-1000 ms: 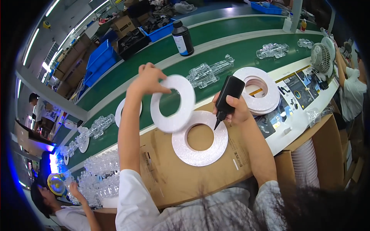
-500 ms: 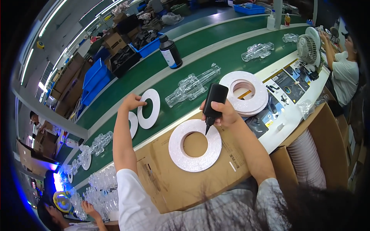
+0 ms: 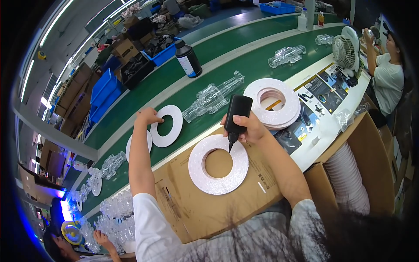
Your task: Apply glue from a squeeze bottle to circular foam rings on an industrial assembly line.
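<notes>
My left hand (image 3: pixel 149 116) reaches over the green conveyor belt and pinches the left rim of a flat white ring (image 3: pixel 175 134), thumb by its hole. Partly behind my left forearm, a second white ring (image 3: pixel 147 140) lies on the belt. My right hand (image 3: pixel 249 126) is wrapped round a black squeeze bottle (image 3: pixel 239 110), nozzle pointing down. Its tip is at the inner part of a speckled white ring (image 3: pixel 201 177), which rests with others in a short stack on brown cardboard (image 3: pixel 183 214). I cannot tell whether the tip touches it.
Another stack of white rings (image 3: pixel 286 111) stands right of the bottle. Clear plastic parts (image 3: pixel 211 99) and a black labelled bottle (image 3: pixel 187 61) stand on the belt. A fan (image 3: pixel 345 51) is at the far right, above a carton (image 3: pixel 362 148) of stacked rings. Co-workers sit on both sides.
The ring in my left hand has come down and looks flatter to the belt. The squeeze bottle's tip has shifted a little left toward the ring's hole. The whole view has shifted slightly.
</notes>
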A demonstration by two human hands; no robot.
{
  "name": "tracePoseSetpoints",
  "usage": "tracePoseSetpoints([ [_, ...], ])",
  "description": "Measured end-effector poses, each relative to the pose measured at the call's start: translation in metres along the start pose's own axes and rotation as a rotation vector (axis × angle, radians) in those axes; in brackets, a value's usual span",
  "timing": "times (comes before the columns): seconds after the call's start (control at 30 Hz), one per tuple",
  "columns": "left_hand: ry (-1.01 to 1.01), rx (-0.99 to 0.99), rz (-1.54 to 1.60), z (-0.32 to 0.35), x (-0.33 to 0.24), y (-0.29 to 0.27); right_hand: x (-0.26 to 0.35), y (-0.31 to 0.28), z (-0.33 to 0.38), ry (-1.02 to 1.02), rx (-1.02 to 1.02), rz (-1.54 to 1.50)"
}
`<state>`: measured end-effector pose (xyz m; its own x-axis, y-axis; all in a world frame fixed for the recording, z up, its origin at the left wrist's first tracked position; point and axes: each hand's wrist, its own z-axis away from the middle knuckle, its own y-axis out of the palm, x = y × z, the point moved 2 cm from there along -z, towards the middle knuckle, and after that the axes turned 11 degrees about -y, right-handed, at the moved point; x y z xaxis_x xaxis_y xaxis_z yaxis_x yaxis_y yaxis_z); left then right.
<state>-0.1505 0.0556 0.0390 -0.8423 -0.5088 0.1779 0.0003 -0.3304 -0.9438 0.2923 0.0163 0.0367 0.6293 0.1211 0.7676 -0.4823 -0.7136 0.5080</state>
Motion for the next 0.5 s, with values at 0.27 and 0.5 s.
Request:
tracePoseSetpoints([
  [0.27, -0.058, -0.334, 0.025, 0.049, -0.03, -0.014, 0.001, 0.0, 0.0, -0.005, 0.02, 0.007],
  [0.5, 0.335, -0.334, 0.262, 0.148, -0.097, -0.049, 0.002, -0.005, 0.005, -0.019, 0.007, -0.008],
])
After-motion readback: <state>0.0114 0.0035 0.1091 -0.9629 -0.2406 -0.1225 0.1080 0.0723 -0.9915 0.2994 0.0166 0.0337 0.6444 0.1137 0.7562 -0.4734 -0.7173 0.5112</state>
